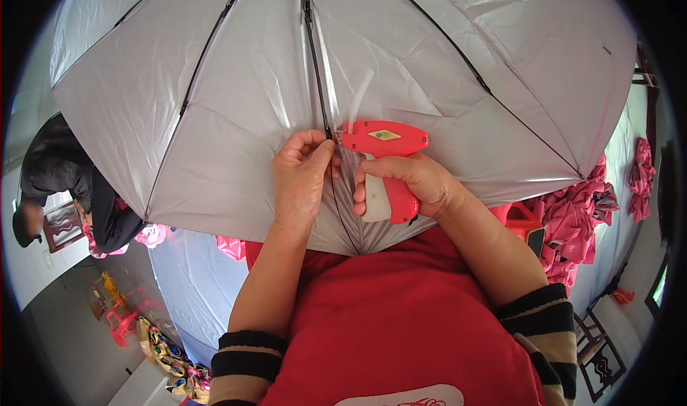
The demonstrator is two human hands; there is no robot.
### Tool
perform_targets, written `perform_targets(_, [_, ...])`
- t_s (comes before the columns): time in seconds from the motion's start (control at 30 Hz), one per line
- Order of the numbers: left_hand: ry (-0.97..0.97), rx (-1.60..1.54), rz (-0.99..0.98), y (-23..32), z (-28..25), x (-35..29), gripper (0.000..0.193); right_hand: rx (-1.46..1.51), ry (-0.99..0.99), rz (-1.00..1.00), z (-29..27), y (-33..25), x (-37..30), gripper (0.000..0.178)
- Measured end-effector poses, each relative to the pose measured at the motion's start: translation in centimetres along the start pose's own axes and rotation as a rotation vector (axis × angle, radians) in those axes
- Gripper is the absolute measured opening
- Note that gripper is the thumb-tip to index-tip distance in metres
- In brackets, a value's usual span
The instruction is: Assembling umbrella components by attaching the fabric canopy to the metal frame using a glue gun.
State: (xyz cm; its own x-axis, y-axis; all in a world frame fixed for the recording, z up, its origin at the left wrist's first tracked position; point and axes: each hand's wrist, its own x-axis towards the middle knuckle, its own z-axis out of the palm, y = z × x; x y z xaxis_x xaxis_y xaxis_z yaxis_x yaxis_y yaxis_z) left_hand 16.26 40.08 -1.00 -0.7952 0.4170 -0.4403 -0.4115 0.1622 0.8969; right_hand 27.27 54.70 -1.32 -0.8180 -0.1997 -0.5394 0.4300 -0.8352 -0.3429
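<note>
An open umbrella (236,98) with a silver-grey inside and black ribs fills the upper view. My left hand (300,177) pinches the fabric against a black rib (320,98) near the middle. My right hand (415,184) grips the white trigger handle of a red tagging gun (383,142), and the gun's nose touches the fabric right beside my left fingertips. A clear plastic strip (359,99) sticks up from the top of the gun.
A person in dark clothes (64,184) bends over at the left. Pink fabric (572,220) lies piled at the right, with more hanging further right. A red stool (123,324) and a heap of colourful items (168,352) are on the floor at lower left.
</note>
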Motion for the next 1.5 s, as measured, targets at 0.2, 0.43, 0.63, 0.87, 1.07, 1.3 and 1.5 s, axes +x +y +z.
perform_targets(0.2, [-0.011, -0.012, 0.0, 0.0, 0.0, 0.1, 0.008, -0.003, -0.047, -0.016, -0.1, -0.1, 0.3, 0.015])
perform_targets(0.43, [-0.04, 0.012, 0.002, 0.5, 0.3, -0.1, 0.009, -0.004, 0.011, -0.033, 0.5, 0.1, 0.6, 0.016])
perform_targets(0.63, [-0.07, 0.025, -0.002, 0.4, 0.0, -0.5, 0.01, -0.138, 0.095, -0.058, 1.2, 0.4, 0.5, 0.016])
perform_targets(0.87, [0.016, 0.489, 0.176, 3.5, -3.1, 1.0, 0.022, -0.145, 0.193, -0.064, 1.8, -3.8, -3.3, 0.021])
perform_targets(1.07, [0.302, 1.674, 0.478, 12.8, -12.1, 6.6, 0.049, -0.272, 0.206, -0.133, 1.7, -5.2, -5.1, 0.024])
perform_targets(1.3, [0.122, 1.279, 0.699, 8.3, 2.1, 11.0, 0.053, -0.141, 0.224, -0.138, 2.7, -3.9, 0.5, 0.023])
perform_targets(1.5, [0.117, 1.236, 0.644, 8.6, 2.6, 11.3, 0.046, -0.258, 0.183, -0.237, 2.0, -11.5, 5.4, 0.024])
